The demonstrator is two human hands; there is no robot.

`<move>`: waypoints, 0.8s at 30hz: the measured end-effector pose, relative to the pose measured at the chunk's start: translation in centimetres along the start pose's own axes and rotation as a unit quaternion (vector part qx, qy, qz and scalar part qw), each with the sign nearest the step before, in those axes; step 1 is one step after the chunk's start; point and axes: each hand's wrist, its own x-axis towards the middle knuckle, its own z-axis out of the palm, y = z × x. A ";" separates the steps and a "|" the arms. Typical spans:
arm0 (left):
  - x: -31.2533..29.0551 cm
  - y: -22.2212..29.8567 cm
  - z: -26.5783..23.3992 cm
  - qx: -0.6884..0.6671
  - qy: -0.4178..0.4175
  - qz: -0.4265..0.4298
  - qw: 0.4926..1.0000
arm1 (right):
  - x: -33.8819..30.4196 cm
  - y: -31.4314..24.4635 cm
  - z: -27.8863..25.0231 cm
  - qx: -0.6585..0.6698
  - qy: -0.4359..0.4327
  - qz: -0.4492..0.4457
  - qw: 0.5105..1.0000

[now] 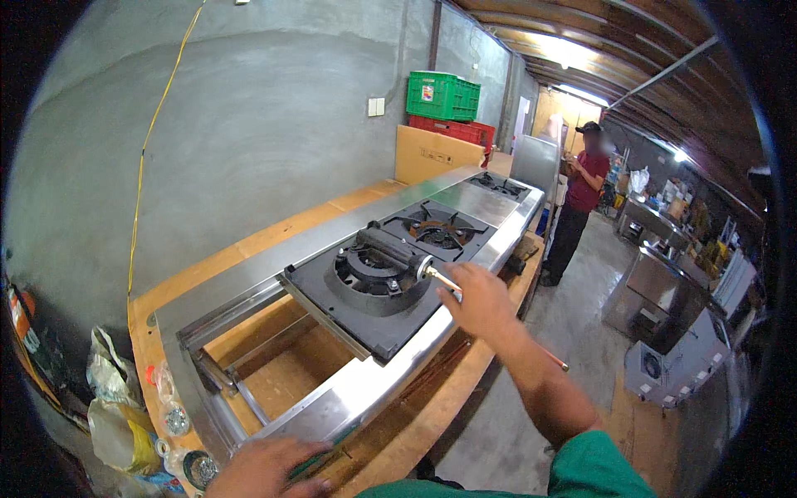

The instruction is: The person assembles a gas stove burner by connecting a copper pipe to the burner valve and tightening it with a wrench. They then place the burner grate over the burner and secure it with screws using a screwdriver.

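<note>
My right hand (481, 305) is closed around a thin metal tube with a brass-coloured end (442, 277); the tube's reddish far end (554, 359) shows beyond my wrist. The tube meets the short neck of a black cast burner (386, 259), which rests on a black stove plate (353, 311). That plate sits in a long stainless steel stove frame (324, 419). At the lower left, my left hand (270, 470) lies by the frame's near edge, fingers stretched out and nothing visible in them. Beside the plate, an open bay shows wooden boards (282, 365) below.
Two more burners, one near (436, 228) and one far (498, 184), sit along the frame. Jars (199, 469) and plastic bags (120, 432) stand at the left. Behind are green (444, 95) and red (465, 129) crates. A person (581, 191) stands at the far end.
</note>
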 end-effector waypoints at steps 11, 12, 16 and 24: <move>31.9 0.1 1.6 0.149 0.205 0.277 0.927 | -6.0 6.0 12.7 0.490 0.146 0.243 0.825; 33.8 -0.4 1.9 0.157 0.210 0.287 0.921 | -5.1 6.1 12.7 0.481 0.195 0.195 0.832; 37.2 -1.3 4.1 0.172 0.152 0.324 0.918 | -2.4 6.6 12.9 0.454 0.220 0.056 0.862; 37.8 -2.2 4.0 0.108 0.228 0.338 0.907 | 1.6 9.3 12.0 0.371 0.171 -0.072 0.910</move>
